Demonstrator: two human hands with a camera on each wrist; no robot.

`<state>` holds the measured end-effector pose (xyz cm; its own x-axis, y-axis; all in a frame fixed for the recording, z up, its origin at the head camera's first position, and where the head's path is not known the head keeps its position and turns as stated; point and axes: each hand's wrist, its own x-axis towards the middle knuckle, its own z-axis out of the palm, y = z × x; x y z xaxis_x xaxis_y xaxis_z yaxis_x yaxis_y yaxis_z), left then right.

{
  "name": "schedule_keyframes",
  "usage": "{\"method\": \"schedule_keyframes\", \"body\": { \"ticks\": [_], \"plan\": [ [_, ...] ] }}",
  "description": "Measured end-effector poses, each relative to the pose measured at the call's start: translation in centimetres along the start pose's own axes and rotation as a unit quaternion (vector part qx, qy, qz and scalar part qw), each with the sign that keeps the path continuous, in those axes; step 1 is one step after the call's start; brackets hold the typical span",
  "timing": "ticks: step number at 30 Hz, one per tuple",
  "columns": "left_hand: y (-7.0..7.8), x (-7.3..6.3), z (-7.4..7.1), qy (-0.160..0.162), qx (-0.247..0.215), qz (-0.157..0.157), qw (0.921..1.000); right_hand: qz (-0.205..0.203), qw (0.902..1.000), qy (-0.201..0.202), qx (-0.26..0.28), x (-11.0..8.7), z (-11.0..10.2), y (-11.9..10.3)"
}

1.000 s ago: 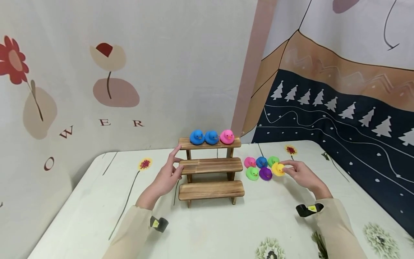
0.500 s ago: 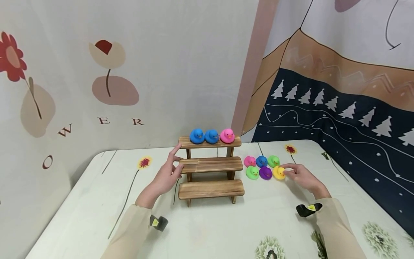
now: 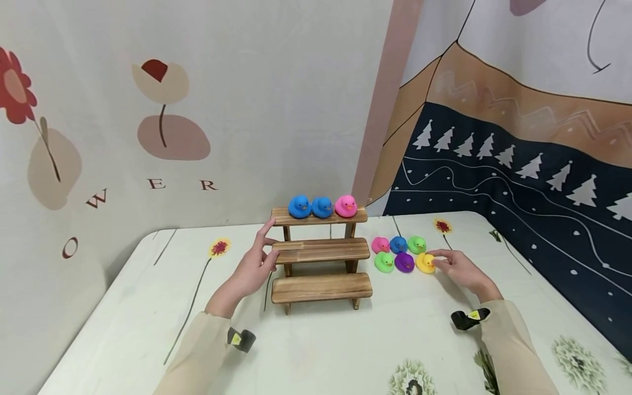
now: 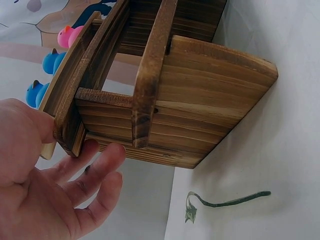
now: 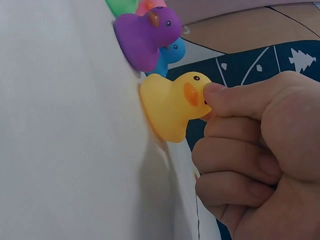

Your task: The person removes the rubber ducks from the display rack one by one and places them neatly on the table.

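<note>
1. Yellow duck [image 3: 425,263] sits on table [image 3: 316,351], btw wooden shelf [image 3: 321,250] & R edge, nr purple duck [image 3: 404,262].
2. R hand [image 3: 461,270] pinches its head.
3. L hand [image 3: 252,269] grips shelf's L end.

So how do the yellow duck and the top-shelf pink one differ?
The yellow duck is pinched by the right hand; the pink duck is untouched. The yellow duck sits lower, beside the purple duck; the pink duck is on the top shelf. Both have orange beaks.
</note>
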<state>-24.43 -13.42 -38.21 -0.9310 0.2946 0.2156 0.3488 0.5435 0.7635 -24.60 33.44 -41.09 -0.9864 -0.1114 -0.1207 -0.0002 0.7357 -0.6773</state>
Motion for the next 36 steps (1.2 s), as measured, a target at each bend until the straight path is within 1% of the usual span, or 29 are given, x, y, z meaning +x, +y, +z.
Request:
{"method": "schedule_keyframes", "body": {
  "ticks": [10,16,25,33,36],
  "plan": [
    [0.0,0.0,0.0,-0.001,0.002,-0.003,1.0,0.006,1.0,0.001,0.001,0.1,-0.1,0.1],
    [0.0,-0.1,-0.1,-0.001,0.003,-0.004,1.0,0.015,0.9998,0.006,0.014,0.2,-0.1,-0.1],
    [0.0,-0.1,-0.1,-0.001,0.006,-0.001,1.0,0.003,0.9996,0.016,0.023,-0.4,-0.4,-1.0],
    [-0.1,-0.1,-0.1,0.001,0.003,0.004,1.0,-0.011,0.9989,0.036,0.028,-0.2,-0.4,-1.8],
    [-0.1,-0.1,0.0,0.001,0.001,0.008,1.0,-0.023,0.9983,0.043,0.031,-0.1,-0.3,-2.3]
  ]
}}
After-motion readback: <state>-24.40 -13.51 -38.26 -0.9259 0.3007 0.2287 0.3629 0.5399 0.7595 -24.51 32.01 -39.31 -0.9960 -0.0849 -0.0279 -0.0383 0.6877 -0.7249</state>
